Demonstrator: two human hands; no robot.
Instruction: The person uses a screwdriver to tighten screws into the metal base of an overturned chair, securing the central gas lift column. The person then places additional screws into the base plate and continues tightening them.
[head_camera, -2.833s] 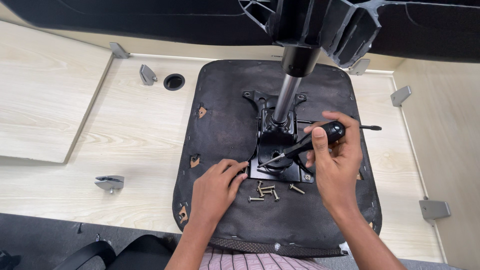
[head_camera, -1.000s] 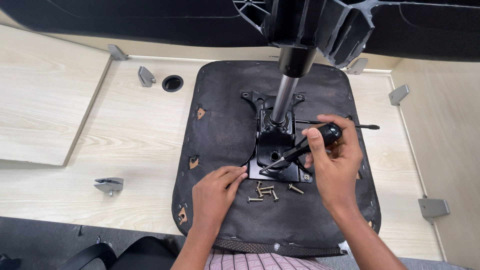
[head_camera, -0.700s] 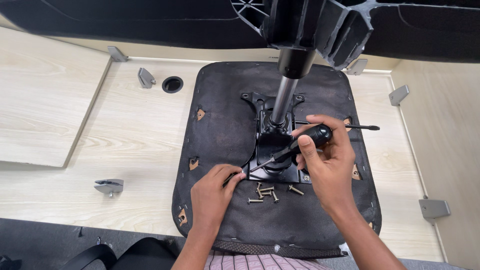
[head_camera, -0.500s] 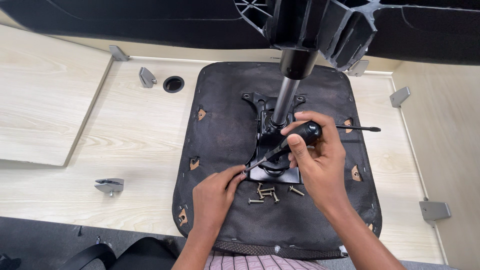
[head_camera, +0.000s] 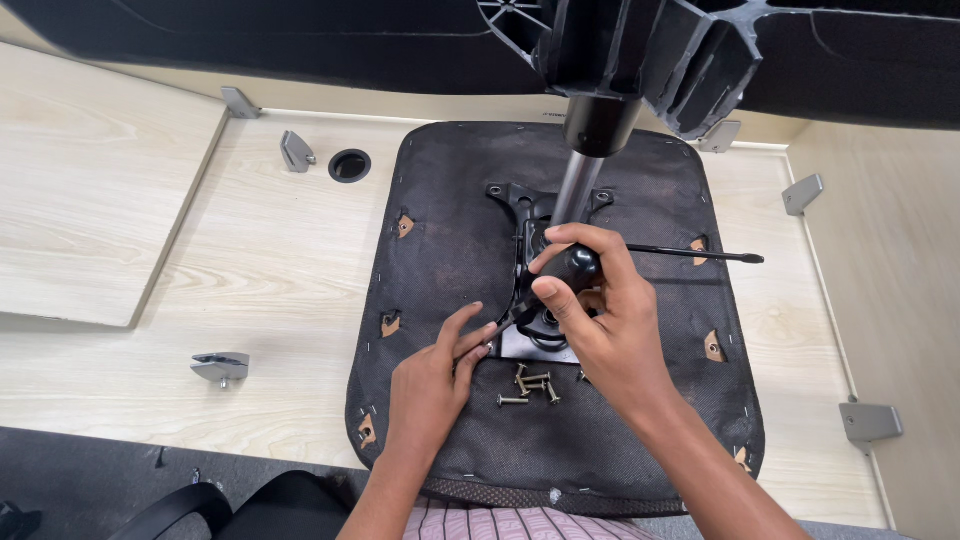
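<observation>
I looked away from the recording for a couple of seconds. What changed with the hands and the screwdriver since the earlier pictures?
The right hand carried the screwdriver leftward, toward the metal mechanism plate, with the handle now nearer the gas-lift column. The left hand shifted slightly right, fingertips near the tool's tip. Unchanged: both hands' grips, the loose screws, the upturned seat and the lever rod.

Two hands (head_camera: 430, 385), one screwdriver (head_camera: 570, 272), one seat (head_camera: 450, 250).

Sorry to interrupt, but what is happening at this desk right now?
A person is working on an upturned chair seat lying on a wooden desk. The right hand grips a black-handled screwdriver at the metal mechanism plate, with the left hand steadying its tip. Loose screws lie beside the plate.
</observation>
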